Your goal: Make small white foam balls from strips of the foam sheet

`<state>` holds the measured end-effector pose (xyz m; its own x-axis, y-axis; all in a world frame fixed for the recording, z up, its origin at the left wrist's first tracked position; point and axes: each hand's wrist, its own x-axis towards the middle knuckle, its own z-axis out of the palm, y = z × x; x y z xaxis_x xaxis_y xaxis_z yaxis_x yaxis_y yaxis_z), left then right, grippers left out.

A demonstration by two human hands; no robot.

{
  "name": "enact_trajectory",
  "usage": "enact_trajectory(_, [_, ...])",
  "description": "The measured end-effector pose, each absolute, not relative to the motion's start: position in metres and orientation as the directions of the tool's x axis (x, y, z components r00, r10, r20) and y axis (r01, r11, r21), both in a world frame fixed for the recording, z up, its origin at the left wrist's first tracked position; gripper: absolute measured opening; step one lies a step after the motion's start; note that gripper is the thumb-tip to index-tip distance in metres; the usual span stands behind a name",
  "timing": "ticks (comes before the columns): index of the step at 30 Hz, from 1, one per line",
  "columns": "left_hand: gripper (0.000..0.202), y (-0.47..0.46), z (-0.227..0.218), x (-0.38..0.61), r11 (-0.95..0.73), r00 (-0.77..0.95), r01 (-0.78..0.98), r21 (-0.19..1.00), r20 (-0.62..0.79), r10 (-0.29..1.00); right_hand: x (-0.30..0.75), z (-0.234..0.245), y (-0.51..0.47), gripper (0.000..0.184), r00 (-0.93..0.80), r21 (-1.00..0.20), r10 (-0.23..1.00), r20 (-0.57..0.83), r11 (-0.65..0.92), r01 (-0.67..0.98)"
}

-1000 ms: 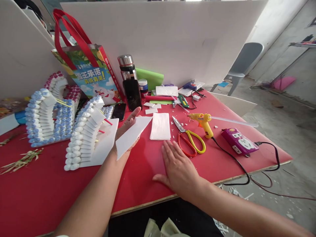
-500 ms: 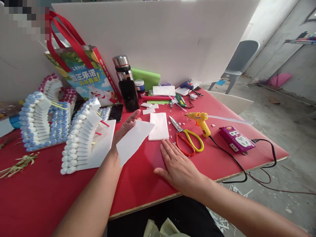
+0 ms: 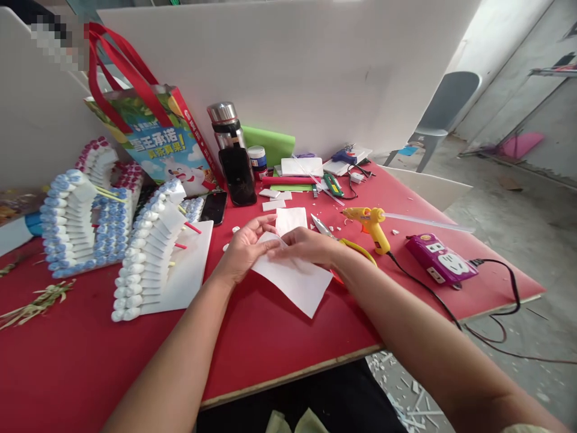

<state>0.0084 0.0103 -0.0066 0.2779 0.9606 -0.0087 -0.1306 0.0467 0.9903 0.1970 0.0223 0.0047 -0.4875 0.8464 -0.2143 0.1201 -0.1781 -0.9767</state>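
A white sheet of paper [image 3: 297, 287] is held above the red table, its near corner pointing toward me. My left hand [image 3: 246, 249] pinches its upper left edge between thumb and fingers. My right hand [image 3: 306, 245] lies across the sheet's far edge with fingers bent against it, its thumb partly hidden. Just beyond the hands is a white stack of sheets [image 3: 291, 219], partly covered. Scissors with yellow and red handles [image 3: 358, 248] lie half hidden under my right wrist.
Right of the hands stand a yellow glue gun [image 3: 372, 225] and a purple power strip [image 3: 437, 258]. At left is a white curved cotton-bud structure [image 3: 144, 258], with a blue-tipped one [image 3: 67, 222] behind. A flask [image 3: 228, 126], phone [image 3: 237, 175] and printed bag [image 3: 166, 144] stand at the back.
My right hand has left the tabletop and moved left onto the paper. The sheet has swung from beside my left hand to the middle, in front of both hands.
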Motion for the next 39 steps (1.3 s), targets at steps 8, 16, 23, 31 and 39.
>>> enact_trajectory(8, [0.04,0.015,-0.018,0.009,0.114,0.201,-0.067,0.991,-0.098,0.975,0.214,-0.013,0.033,0.04,-0.489,-0.938,0.818,-0.304,-0.347,0.002])
enact_trajectory(16, [0.024,0.013,-0.019,0.009,-0.018,0.166,0.034,0.999,0.013,0.986,0.211,-0.015,0.037,0.041,-0.405,-0.951,0.891,-0.204,-0.278,-0.133])
enact_trajectory(23, [0.024,0.014,-0.016,0.009,0.033,0.223,-0.069,0.997,-0.017,0.975,0.213,-0.02,0.041,0.047,-0.382,-0.941,0.914,-0.136,-0.239,-0.239])
enact_trajectory(31, [0.021,0.013,-0.014,0.008,0.033,0.194,-0.175,0.984,0.002,0.981,0.212,-0.018,0.039,0.021,-0.363,-0.917,0.921,-0.144,-0.262,-0.302])
enact_trajectory(39, [0.042,0.013,-0.01,0.005,0.132,0.329,-0.272,0.953,-0.036,0.944,0.211,-0.02,0.038,0.013,-0.357,-0.949,0.93,-0.088,-0.187,-0.255])
